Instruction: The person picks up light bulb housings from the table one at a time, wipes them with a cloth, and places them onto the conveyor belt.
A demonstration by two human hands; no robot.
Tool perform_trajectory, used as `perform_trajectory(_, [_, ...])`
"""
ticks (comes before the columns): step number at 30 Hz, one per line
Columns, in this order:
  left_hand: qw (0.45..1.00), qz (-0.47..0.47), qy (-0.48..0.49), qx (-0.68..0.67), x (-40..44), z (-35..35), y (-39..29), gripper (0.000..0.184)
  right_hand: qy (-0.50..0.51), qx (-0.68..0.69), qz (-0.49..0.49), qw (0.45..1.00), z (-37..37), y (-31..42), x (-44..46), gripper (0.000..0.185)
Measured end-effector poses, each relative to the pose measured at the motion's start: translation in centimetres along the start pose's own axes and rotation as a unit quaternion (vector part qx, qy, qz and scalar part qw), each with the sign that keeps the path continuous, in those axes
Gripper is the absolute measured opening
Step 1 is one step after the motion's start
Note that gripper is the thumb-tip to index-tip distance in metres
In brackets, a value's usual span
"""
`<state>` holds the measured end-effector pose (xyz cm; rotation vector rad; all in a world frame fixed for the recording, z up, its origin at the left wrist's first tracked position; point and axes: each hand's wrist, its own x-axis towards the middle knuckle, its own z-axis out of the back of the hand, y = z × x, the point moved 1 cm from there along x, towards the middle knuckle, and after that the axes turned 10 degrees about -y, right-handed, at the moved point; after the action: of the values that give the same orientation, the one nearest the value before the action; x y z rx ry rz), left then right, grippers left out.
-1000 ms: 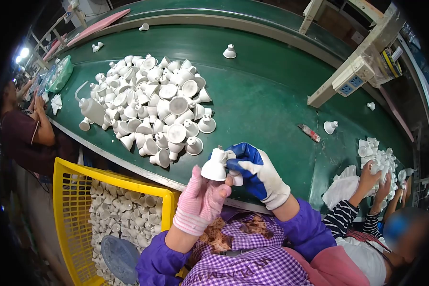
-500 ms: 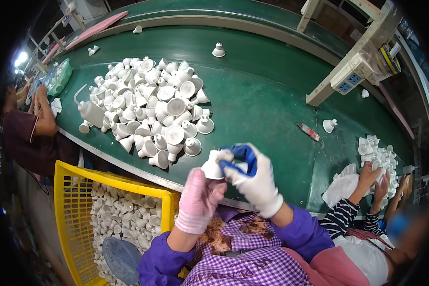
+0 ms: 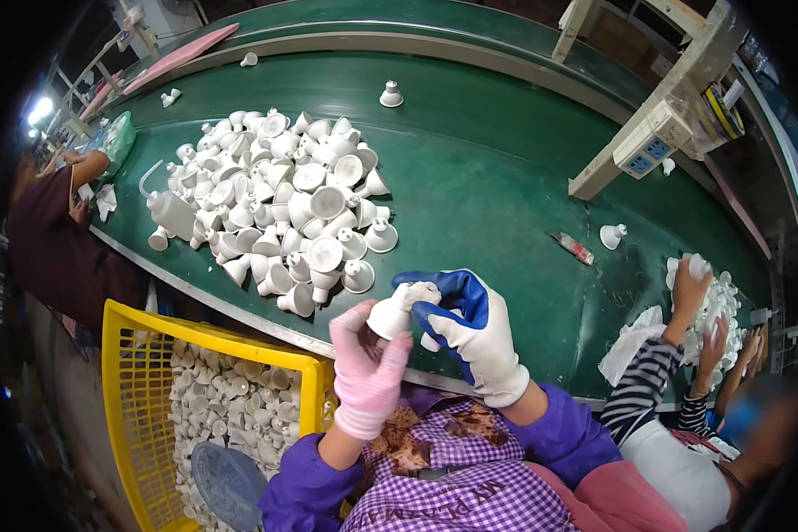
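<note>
My left hand [image 3: 366, 372], in a pink striped glove, grips the wide end of a white lamp bulb [image 3: 384, 317] between thumb and fingers. The bulb is tilted, its narrow neck toward my right hand [image 3: 477, 328]. That hand wears a white glove with blue coated fingers, curled around a crumpled white cloth [image 3: 423, 293] pressed against the neck. Both hands are above the front edge of the green belt table. To their left lies a big heap of similar white bulbs [image 3: 279, 191].
Beside me on the left stands a yellow basket [image 3: 213, 324] full of bulbs, with a grey-blue lid-like disc [image 3: 228, 479]. A white squeeze bottle [image 3: 170, 211], a red-and-white tube [image 3: 573, 247] and a socket post [image 3: 634, 146] are on the table. Co-workers sit on both sides.
My left fingers have closed around the bulb, which has tilted and shifted slightly left. The cloth is now against its neck. Bulbs on the belt's far strip have drifted left.
</note>
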<state>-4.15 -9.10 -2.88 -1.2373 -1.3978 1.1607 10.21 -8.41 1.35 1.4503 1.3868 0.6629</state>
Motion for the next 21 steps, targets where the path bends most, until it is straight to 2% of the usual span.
perform_trajectory(1, [0.975, -0.189, -0.007, 0.114, 0.6, -0.1, 0.5, 0.064, -0.021, 0.007, 0.016, 1.000, -0.3, -0.1, -0.2, 0.020])
perform_trajectory(2, [0.975, -0.189, -0.009, 0.115, 0.5, 0.2, 0.6, 0.064, -0.019, 0.006, 0.015, 1.000, -0.5, -0.5, -0.2, 0.020])
perform_trajectory(4, [0.899, -0.317, -0.013, 0.302, 0.3, 0.3, 0.2, 0.067, -0.036, 0.095, 0.030, 0.994, -0.4, -1.5, 0.0, 0.018])
perform_trajectory(5, [0.894, -0.329, -0.017, 0.302, 0.5, 0.5, 0.5, 0.073, -0.032, 0.064, -0.012, 0.997, 0.2, -1.6, 0.0, 0.019])
perform_trajectory(6, [0.894, -0.329, -0.019, 0.302, 0.4, 0.3, 0.3, 0.073, -0.030, 0.063, -0.012, 0.998, 0.8, -1.9, 0.3, 0.019])
perform_trajectory(7, [0.983, -0.160, -0.012, 0.089, 0.3, -0.1, -0.1, 0.072, -0.014, 0.092, -0.012, 0.996, 1.2, -2.1, 0.7, 0.018])
perform_trajectory(8, [0.991, 0.021, -0.004, -0.131, 0.3, -0.5, -0.6, 0.071, 0.001, 0.122, -0.012, 0.992, 1.4, -2.2, 1.0, 0.017])
perform_trajectory(9, [0.972, 0.198, 0.036, -0.119, 1.0, 0.2, -1.5, 0.069, 0.017, 0.121, 0.006, 0.992, 1.3, -1.9, 1.2, 0.017])
perform_trajectory(10, [0.921, 0.272, 0.105, -0.258, 1.1, 1.1, -0.6, 0.073, 0.018, 0.118, 0.005, 0.993, 1.6, -1.9, 1.3, 0.017])
perform_trajectory(12, [0.777, 0.412, 0.247, -0.407, 1.7, 2.3, 0.6, 0.075, 0.065, 0.074, 0.015, 0.995, 2.5, -2.0, 1.5, 0.018])
perform_trajectory(13, [0.777, 0.411, 0.245, -0.410, 1.7, 2.3, 0.5, 0.075, 0.081, 0.070, 0.016, 0.994, 2.4, -1.5, 1.5, 0.020])
perform_trajectory(15, [0.681, 0.477, 0.249, -0.497, 1.2, 2.3, -0.1, 0.069, 0.095, 0.058, 0.024, 0.993, 2.5, -1.5, 1.4, 0.021])
perform_trajectory(16, [0.680, 0.477, 0.249, -0.498, 1.0, 2.2, -0.4, 0.069, 0.107, 0.047, 0.035, 0.993, 2.5, -1.5, 1.4, 0.023])
perform_trajectory(18, [0.791, 0.452, 0.156, -0.380, 0.8, 2.1, -0.7, 0.064, 0.110, 0.045, 0.039, 0.992, 2.2, -1.2, 1.4, 0.024])
perform_trajectory(21, [0.819, 0.397, 0.156, -0.384, 0.7, 1.9, -1.3, 0.057, 0.111, 0.046, 0.046, 0.992, 2.4, -1.5, 1.6, 0.026])
